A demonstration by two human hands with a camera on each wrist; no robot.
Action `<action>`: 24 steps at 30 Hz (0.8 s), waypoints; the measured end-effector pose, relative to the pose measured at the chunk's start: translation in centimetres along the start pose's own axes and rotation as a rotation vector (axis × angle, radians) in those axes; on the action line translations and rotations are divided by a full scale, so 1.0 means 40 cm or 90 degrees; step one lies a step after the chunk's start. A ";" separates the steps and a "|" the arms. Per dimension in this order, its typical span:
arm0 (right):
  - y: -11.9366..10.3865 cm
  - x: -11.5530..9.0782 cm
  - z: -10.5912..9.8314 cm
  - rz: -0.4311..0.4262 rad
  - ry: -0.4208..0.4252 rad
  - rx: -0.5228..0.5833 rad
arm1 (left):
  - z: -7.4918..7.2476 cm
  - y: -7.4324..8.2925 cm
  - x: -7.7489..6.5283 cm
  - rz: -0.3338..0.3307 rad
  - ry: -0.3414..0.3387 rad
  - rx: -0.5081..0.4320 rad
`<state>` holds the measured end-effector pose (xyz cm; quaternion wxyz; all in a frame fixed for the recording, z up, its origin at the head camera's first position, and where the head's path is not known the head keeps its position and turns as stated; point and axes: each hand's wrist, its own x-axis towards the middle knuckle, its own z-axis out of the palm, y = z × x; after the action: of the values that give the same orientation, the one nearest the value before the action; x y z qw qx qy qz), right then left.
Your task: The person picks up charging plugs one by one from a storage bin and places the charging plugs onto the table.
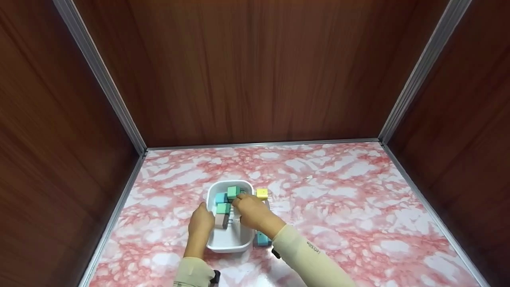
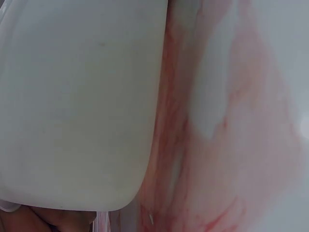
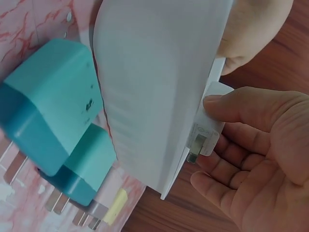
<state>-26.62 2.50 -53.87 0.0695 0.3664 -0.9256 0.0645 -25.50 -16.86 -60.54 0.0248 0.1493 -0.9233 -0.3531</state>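
Note:
My left hand [image 1: 201, 223] grips the left rim of a white plastic tub [image 1: 229, 249]; some of its fingers show under the tub's side in the left wrist view. Over the tub's right half is my right hand [image 1: 255, 211]. It pinches a white plug-in charger [image 3: 212, 116] between thumb and fingers at the rim, with a metal prong showing. Inside the tub lie a green charger [image 1: 233, 192], a blue charger [image 1: 220, 198], a second green charger [image 1: 223, 208] and a greyish-pink charger [image 1: 221, 221]. My right hand partly hides the tub's inside.
Right of the tub, a yellow charger [image 1: 262, 194] and a blue charger [image 1: 262, 239] lie on the pink marbled table [image 1: 338, 207]. Teal chargers [image 3: 58, 96] stand close against the tub's outer wall. Brown wood panels [image 1: 259, 71] enclose the table's back and sides.

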 end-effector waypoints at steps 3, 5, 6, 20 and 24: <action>0.004 -0.003 -0.005 0.004 0.000 0.000 | 0.000 0.000 0.001 -0.001 0.002 0.002; 0.007 -0.005 -0.009 0.007 0.000 0.000 | 0.000 0.001 0.001 -0.002 0.002 0.002; 0.008 -0.006 -0.011 0.008 0.001 0.000 | 0.001 0.001 0.001 -0.002 0.003 0.002; 0.047 -0.020 -0.039 0.016 0.013 0.005 | 0.003 -0.002 0.000 0.001 0.012 -0.005; 0.065 -0.025 -0.042 0.006 0.037 -0.001 | 0.004 -0.002 0.000 0.002 0.010 -0.004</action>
<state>-27.56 5.34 -52.56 0.0965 0.3599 -0.9250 0.0748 -25.52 -16.82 -60.71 0.0329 0.1502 -0.9224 -0.3544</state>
